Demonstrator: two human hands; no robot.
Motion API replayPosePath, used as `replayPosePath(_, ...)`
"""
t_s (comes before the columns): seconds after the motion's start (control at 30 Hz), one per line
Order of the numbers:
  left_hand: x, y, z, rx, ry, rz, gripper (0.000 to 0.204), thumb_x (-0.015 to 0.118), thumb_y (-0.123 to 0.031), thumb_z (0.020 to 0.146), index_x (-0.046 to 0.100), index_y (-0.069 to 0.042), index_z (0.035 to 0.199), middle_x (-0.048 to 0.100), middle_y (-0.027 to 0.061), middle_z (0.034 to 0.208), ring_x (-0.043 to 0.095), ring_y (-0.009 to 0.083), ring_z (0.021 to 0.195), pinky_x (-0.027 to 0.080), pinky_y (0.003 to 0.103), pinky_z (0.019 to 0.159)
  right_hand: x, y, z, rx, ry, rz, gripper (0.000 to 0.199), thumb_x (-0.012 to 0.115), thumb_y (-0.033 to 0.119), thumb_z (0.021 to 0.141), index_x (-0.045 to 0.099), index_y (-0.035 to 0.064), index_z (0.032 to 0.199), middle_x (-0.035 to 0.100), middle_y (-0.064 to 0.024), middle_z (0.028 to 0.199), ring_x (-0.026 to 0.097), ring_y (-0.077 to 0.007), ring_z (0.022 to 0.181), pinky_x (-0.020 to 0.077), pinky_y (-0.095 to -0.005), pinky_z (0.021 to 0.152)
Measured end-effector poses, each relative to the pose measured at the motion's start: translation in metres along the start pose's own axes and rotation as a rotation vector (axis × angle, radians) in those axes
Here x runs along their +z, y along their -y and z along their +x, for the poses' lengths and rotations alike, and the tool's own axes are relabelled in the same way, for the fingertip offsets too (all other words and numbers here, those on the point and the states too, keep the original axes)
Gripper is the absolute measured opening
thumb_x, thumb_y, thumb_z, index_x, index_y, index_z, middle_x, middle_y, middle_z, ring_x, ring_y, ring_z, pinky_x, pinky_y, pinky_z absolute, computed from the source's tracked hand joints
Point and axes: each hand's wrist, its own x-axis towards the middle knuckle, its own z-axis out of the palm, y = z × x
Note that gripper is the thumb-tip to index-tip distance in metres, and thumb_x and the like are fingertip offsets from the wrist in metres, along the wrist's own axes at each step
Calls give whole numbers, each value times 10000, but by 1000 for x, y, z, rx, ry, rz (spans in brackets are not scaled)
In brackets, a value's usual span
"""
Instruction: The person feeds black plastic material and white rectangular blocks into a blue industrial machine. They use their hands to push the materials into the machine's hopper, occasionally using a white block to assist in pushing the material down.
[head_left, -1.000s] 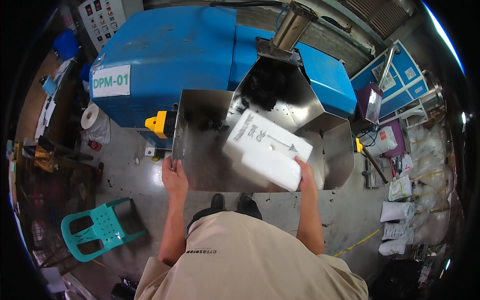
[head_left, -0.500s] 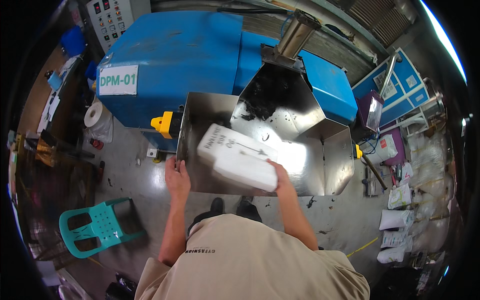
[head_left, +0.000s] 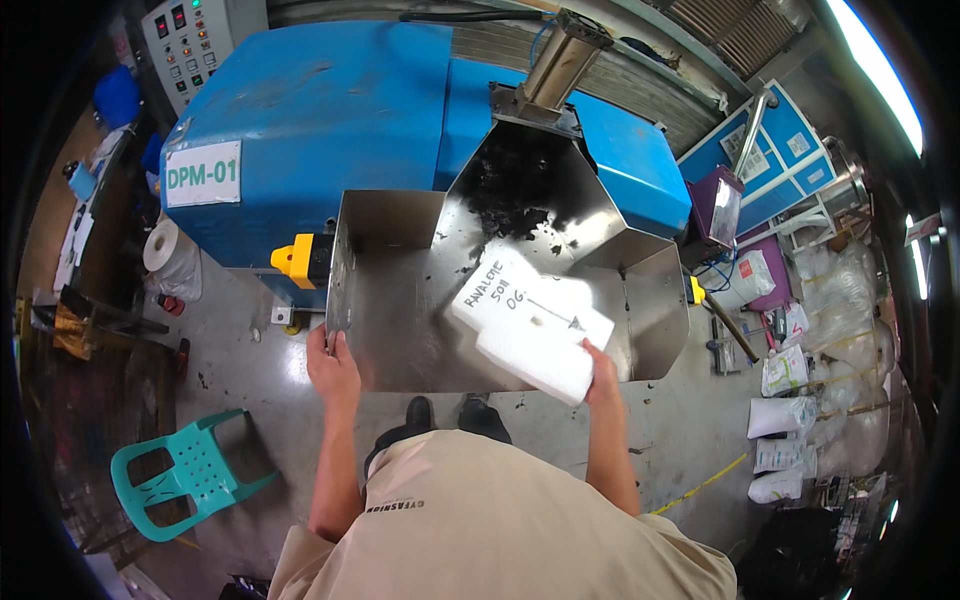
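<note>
My right hand (head_left: 603, 378) grips the lower right corner of a white foam block (head_left: 540, 350). The block has a stepped outline, with dark handwriting and an arrow on its upper face. It is tilted over the inside of a shiny metal hopper tray (head_left: 395, 345); whether it touches the tray floor I cannot tell. At the tray's near left corner, my left hand (head_left: 335, 372) is closed on the metal edge. Black residue (head_left: 510, 190) smears the sloping chute behind the block.
A large blue machine (head_left: 310, 120) stands behind the tray, with a metal cylinder (head_left: 560, 60) above the chute. Yellow-and-black fittings (head_left: 297, 260) stick out at the tray's side. A teal plastic chair (head_left: 190, 470) is at left; white sacks (head_left: 780, 420) lie at right.
The foam block has moved right across the tray and turned, its right end swinging nearer to me. My left hand stays at the tray's left edge. The whole view has shifted slightly.
</note>
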Motion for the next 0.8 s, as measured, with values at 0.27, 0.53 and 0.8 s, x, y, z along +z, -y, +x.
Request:
replayPosePath(0.27, -1, 5, -1, -14, 24, -10, 295, 637, -85, 1003, 604, 54, 1262, 680, 196, 1135, 682, 329, 1026, 529, 391, 913, -4, -65, -17, 42, 7, 285, 535, 408, 355, 1118, 438, -6, 1511, 578, -167, 1471, 595, -312, 1327, 496, -481, 1115)
replayPosePath(0.53, -3, -3, 0, -44, 68, -49, 329, 619, -89, 1024, 573, 70, 1308, 669, 200, 1212, 680, 298, 1072, 528, 377, 937, 48, -50, 10, -147, 41, 276, 559, 675, 316, 1024, 471, 54, 1474, 613, -88, 1399, 626, -247, 1259, 557, -455, 1025)
replayPosePath(0.8, 1, 13, 2, -17, 60, -89, 301, 606, -89, 1026, 573, 76, 1276, 656, 203, 1192, 682, 306, 1049, 534, 381, 925, 149, -15, 66, -295, 92, 196, 728, 789, 74, 885, 395, 133, 1494, 590, -102, 1376, 632, -292, 1224, 596, -501, 917)
